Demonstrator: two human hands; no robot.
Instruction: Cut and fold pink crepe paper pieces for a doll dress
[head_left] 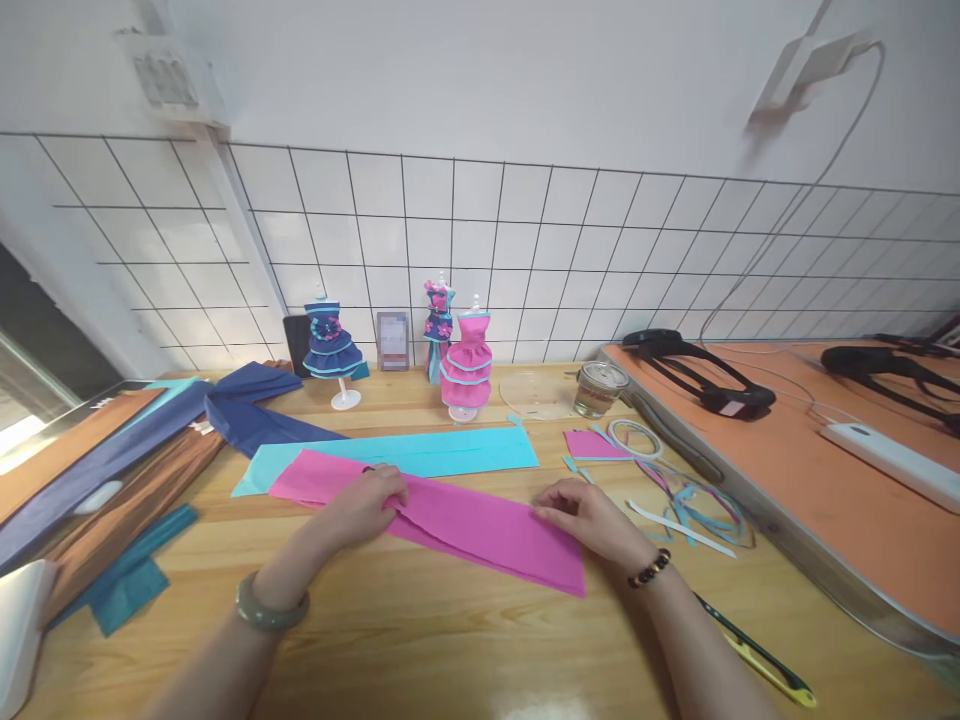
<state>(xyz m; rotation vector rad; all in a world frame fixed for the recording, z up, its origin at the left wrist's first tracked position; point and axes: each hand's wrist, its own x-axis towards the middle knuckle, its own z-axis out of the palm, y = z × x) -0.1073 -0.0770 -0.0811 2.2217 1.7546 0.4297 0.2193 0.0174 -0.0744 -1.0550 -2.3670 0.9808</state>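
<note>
A folded strip of pink fabric [472,515] lies slantwise on the wooden table in front of me. My left hand [371,505] is closed on its near edge, left of the middle, where the layers part a little. Near the strip's right end, my right hand [581,512] grips the upper edge between thumb and fingers. Behind the pink piece, and partly covered by it, is a long turquoise fabric strip [450,450]. Small doll stands wear a pink ruffled dress [466,362], a navy tiered dress [327,340] and a navy-and-pink outfit [438,325] by the wall.
Navy fabric [259,405], brown fabric [135,495] and teal fabric [131,580] pile up on the left. To the right are a lidded glass jar [600,388], a roll of tape [635,438], tangled ribbons [701,505] and a slim yellow-and-black tool [765,655]. Black headsets [705,375] rest on the orange surface.
</note>
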